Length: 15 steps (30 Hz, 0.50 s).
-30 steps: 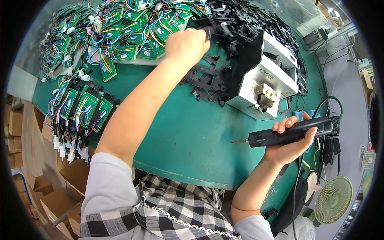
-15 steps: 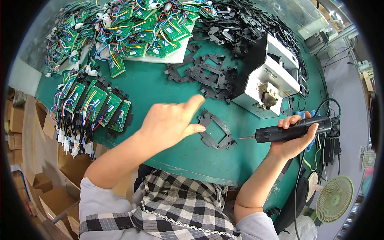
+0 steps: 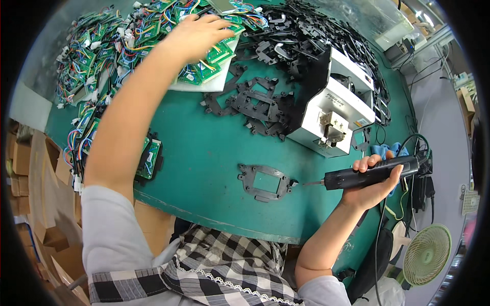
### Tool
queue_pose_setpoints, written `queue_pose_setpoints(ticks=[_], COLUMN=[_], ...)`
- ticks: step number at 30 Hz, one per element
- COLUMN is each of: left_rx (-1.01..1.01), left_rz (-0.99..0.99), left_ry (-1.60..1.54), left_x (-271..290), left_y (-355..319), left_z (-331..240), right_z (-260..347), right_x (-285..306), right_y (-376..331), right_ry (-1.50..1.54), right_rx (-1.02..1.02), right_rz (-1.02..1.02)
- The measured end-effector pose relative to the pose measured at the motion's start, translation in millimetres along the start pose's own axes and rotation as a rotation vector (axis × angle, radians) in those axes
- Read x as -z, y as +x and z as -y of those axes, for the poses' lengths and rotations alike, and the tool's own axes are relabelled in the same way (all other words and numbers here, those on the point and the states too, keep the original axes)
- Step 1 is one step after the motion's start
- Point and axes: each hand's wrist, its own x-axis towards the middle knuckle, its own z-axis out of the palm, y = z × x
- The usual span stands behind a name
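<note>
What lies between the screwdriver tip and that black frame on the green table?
Nothing visible. The electric screwdriver in the right hand points its bit at the black plastic frame, with only bare green tabletop between them.

frame (image 3: pixel 265 181): matt black plastic | table (image 3: pixel 204 153): smooth green | screwdriver (image 3: pixel 372 173): black plastic

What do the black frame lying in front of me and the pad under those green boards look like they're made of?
The black frame looks like moulded matt plastic: thin, flat, dull, with a cut-out window and small holes. The pad looks like white foam sheet, soft-edged and lustreless, though that is less sure. The green boards are circuit boards with coloured wires.
</note>
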Motion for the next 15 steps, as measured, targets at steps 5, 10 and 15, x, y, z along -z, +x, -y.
queue_pose_setpoints(ticks=[5,10,15], left_rx=[-0.024,0.165,0.330], left_rz=[0.248,-0.566,-0.998], left_ry=[-0.044,-0.366,-0.952], left_x=[-1.6,1.8,30.9], left_y=[12.3,2.5,18.8], left_z=[20.9,25.8,20.9], right_z=[0.6,0.8,-7.1], right_x=[2.1,0.1,-2.4], right_y=[0.1,0.7,-1.4], right_ry=[-0.016,0.001,0.016], right_rx=[0.008,-0.005,-0.048], right_rz=[0.004,-0.019,-0.020])
